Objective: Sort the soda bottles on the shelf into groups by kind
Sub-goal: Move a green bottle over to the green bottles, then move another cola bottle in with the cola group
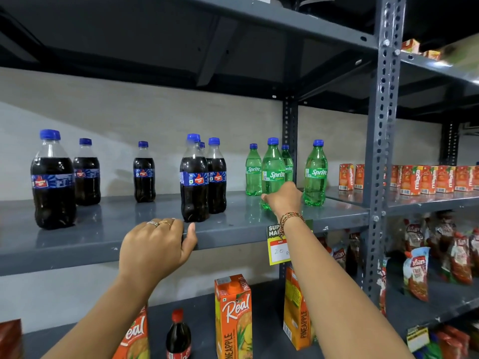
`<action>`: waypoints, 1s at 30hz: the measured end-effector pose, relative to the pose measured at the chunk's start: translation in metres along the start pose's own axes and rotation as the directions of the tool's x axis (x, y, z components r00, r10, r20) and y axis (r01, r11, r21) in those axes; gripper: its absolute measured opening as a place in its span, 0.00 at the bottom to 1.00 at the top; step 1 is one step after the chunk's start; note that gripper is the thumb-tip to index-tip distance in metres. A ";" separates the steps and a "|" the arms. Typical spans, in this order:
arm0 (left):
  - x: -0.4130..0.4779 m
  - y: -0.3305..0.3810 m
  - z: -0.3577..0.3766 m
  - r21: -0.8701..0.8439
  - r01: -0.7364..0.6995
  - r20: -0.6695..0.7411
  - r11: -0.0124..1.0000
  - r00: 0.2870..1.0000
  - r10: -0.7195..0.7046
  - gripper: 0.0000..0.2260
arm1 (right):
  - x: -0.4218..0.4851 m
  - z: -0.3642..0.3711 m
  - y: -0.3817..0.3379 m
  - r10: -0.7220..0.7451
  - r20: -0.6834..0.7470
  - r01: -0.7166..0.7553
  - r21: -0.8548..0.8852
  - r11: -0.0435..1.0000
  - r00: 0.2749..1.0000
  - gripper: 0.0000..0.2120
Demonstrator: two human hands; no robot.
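While fingers (267,197) wrap it, Sprite bottle (273,169) stands upright.

Lower shelf has two orange Real pineapple juice cartons (233,317) and a small red-capped cola bottle (178,335) near the middle. Far right there's a row of orange juice boxes (412,180), red snack packets (461,257) below, plus a yellow price tag (277,251).

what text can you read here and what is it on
"Sprite": green bottles
"Thums Up": cola bottles, small and partly blurred
"Real", "PINEAPPLE": juice carton
"20": price tag, with "SUP / MAR" cut off by the right hand
"maaza": orange cartons
Snack packets: too blurred
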State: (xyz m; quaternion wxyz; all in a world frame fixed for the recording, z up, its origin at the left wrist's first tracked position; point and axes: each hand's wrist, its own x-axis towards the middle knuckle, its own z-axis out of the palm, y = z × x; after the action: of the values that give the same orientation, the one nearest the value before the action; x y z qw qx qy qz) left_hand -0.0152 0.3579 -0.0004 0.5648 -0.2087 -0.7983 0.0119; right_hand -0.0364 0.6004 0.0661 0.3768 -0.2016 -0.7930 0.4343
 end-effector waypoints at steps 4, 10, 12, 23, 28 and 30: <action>-0.001 -0.004 -0.005 -0.016 -0.022 0.037 1.000 0.999 0.023 0.22 | -0.021 0.003 -0.004 -0.172 -0.222 0.181 0.020 0.983 0.960 0.34; -0.010 -0.033 -0.017 0.019 0.007 0.062 1.000 0.998 -0.008 0.23 | -0.091 0.045 -0.050 -0.551 -0.202 0.581 0.134 0.803 0.809 0.23; -0.015 -0.046 -0.021 0.032 0.010 0.068 0.999 0.998 -0.013 0.23 | -0.097 0.060 -0.063 -0.491 -0.039 0.492 0.102 0.864 0.870 0.27; -0.026 -0.087 -0.029 0.032 -0.049 0.055 0.998 0.997 0.047 0.23 | -0.123 0.098 -0.099 -0.452 0.165 0.429 0.155 0.890 0.877 0.26; -0.026 -0.099 -0.030 0.034 -0.024 0.070 0.999 0.997 0.022 0.25 | -0.130 0.120 -0.113 -0.452 0.195 0.418 0.192 0.888 0.871 0.26; -0.027 -0.106 -0.032 0.046 -0.015 0.084 0.999 0.996 0.011 0.26 | -0.131 0.126 -0.114 -0.434 0.179 0.405 0.179 0.897 0.883 0.27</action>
State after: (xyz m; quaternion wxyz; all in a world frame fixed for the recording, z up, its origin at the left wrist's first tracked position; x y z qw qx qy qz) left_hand -0.0126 0.2451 0.0137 0.5354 -0.1999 -0.8195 0.0429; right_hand -0.0493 0.3864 0.0640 0.3871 0.0494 -0.8221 0.4146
